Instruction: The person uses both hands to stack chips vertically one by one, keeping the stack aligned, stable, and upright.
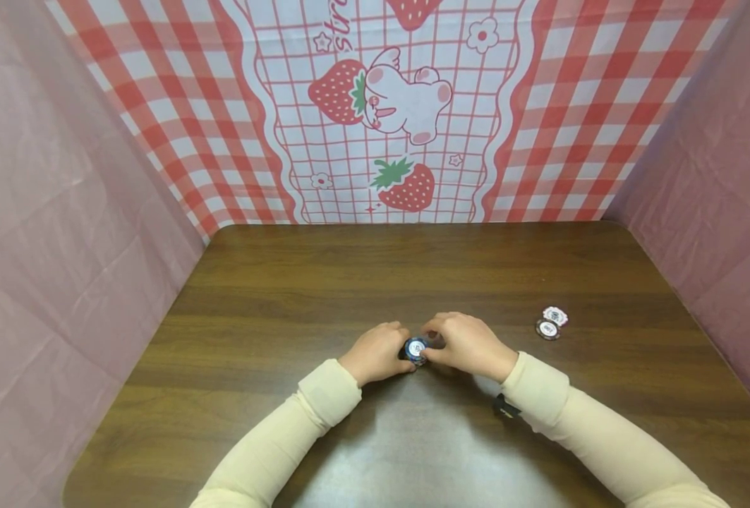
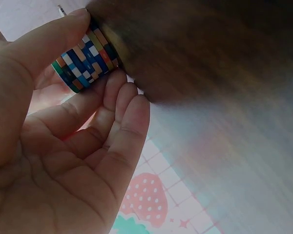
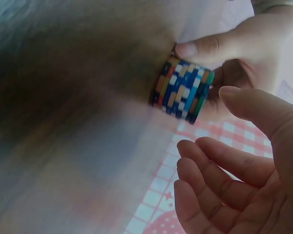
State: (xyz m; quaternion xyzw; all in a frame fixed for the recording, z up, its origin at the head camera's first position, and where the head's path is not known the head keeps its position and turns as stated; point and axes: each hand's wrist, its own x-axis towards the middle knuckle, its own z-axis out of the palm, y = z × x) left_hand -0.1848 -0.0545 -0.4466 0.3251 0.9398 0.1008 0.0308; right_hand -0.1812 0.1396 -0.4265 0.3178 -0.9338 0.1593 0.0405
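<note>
A stack of poker chips [image 1: 415,349] stands on the table, its top chip blue with a white centre. From the side, in both wrist views, its edge [image 2: 88,61] shows blue, white, tan and green blocks. My left hand [image 1: 377,353] grips the stack between thumb and curved fingers. Close on the other side is my right hand [image 1: 466,346], its thumb near the top chip. In the right wrist view that hand's fingers [image 3: 224,183] are loosely bent, apart from the chip stack [image 3: 180,90], with nothing between them and the thumb.
Toward the right of the brown wooden table [image 1: 273,282] lie a dark chip [image 1: 548,329] and a pinkish-white chip [image 1: 555,315], touching or overlapping. A red checked cloth [image 1: 552,141] hangs behind the table, with pink cloths at both sides.
</note>
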